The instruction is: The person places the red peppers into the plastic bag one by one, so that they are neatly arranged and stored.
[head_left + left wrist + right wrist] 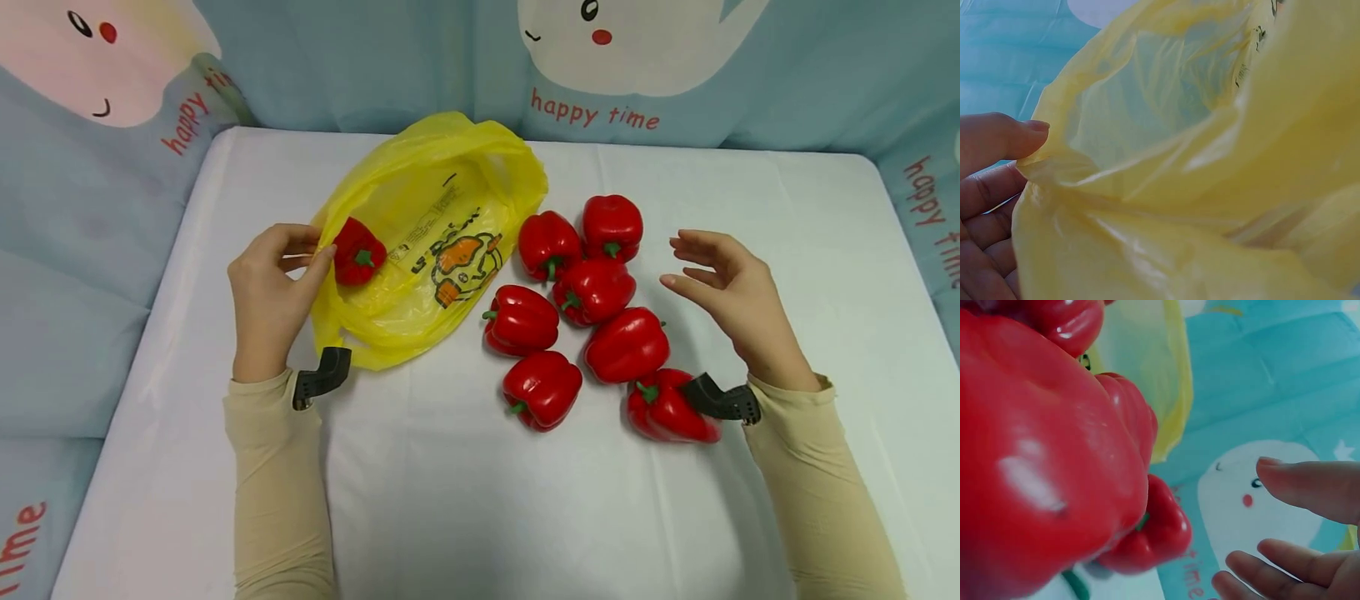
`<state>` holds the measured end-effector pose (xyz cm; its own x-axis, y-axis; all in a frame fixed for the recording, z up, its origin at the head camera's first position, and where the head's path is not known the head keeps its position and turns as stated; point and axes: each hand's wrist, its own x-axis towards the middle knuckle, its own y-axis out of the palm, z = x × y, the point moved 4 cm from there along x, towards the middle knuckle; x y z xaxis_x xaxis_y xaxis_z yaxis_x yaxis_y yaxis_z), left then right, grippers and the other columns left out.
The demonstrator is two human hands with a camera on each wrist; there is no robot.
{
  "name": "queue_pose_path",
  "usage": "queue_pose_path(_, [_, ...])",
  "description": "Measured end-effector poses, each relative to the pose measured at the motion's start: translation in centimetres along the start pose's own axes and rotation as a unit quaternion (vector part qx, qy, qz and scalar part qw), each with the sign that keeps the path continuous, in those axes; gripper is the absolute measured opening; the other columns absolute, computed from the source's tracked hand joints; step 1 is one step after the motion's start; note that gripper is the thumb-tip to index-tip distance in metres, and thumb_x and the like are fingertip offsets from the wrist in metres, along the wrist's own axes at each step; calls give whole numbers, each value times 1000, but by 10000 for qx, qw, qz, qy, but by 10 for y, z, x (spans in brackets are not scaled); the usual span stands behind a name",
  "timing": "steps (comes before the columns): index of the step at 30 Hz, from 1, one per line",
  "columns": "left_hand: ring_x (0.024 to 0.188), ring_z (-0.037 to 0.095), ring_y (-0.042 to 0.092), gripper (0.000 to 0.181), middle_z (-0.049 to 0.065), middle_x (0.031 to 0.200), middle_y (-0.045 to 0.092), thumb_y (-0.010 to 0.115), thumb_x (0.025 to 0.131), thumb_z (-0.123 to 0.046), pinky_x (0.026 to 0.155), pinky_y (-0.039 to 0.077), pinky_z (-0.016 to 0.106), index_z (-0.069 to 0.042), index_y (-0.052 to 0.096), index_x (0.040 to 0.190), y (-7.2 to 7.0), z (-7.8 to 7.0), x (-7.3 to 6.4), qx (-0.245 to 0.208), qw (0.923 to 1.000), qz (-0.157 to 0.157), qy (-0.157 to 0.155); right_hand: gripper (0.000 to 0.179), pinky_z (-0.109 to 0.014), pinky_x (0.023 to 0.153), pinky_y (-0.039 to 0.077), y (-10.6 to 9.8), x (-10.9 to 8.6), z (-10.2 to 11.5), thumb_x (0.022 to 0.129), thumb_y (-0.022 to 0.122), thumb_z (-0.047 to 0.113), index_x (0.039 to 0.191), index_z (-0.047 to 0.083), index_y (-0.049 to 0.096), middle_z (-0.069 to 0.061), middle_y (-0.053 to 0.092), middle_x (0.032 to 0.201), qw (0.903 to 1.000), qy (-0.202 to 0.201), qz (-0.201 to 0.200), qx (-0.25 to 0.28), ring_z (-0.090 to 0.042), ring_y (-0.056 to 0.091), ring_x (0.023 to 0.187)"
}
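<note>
My left hand (pixel 273 287) pinches the left rim of a yellow plastic bag (pixel 420 158) between thumb and fingers; the left wrist view shows the thumb (pixel 1025 136) on the film. The bag lies with its mouth spread, printed with a cartoon duck. Inside, near that hand, is one red bell pepper (pixel 358 254) with a green stem. My right hand (pixel 731 287) hovers right of the other peppers, fingers loosely bent and holding nothing. Several red bell peppers lie between bag and right hand, among them one (pixel 626 344) in the middle and one (pixel 667 406) by the right wrist.
A white cloth covers the table (pixel 480 500). Blue curtains (pixel 360 58) with cartoon faces and red lettering hang along its back and sides. Black wrist cameras sit on the left (pixel 322 375) and right (pixel 720 398) wrists; the right one partly covers a pepper.
</note>
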<state>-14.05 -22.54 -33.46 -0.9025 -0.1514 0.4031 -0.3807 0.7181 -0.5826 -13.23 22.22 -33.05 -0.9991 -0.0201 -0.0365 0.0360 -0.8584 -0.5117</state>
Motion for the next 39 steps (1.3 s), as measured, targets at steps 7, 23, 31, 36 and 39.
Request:
queue_pose_path(7, [86,27,64,24,17,101,67,69,87,-11,80,47,10,7,67,103,-2,0,0,29,10000,3,-63,52,-12,88,44,-11,-34,-10,88,67,3,136,10,49,1,55,128,9999,-5,123,112,-9,51,113])
queue_pose_path(23, [86,25,63,26,16,102,68,69,87,-13,81,48,12,6,67,104,-2,-1,2,38,9999,19,-98,80,-23,90,46,-12,-85,-44,76,81,14,143,13,38,-6,44,139,9656,-299,2359,-1049,-11,46,119])
queue_pose_path(31, [85,23,62,26,14,103,68,69,88,-14,81,49,13,6,67,104,1,0,1,35,9999,38,-118,86,-35,92,44,-8,-86,-55,70,86,22,141,9,39,-7,48,133,9569,-294,2520,-1417,-17,45,117])
queue_pose_path(36, [84,23,62,25,15,102,68,69,88,-13,81,49,14,6,67,104,1,0,1,34,9999,36,-97,84,-8,89,35,-19,-85,-57,68,86,10,139,5,42,-6,48,133,9643,-729,2256,-1181,5,43,112])
queue_pose_path(39, [85,23,63,25,15,102,68,69,87,-13,81,49,13,6,67,104,1,0,1,44,9999,38,-99,80,-8,87,39,-28,-84,-59,70,84,6,138,4,43,-1,48,134,9687,-700,2074,-1170,5,44,111])
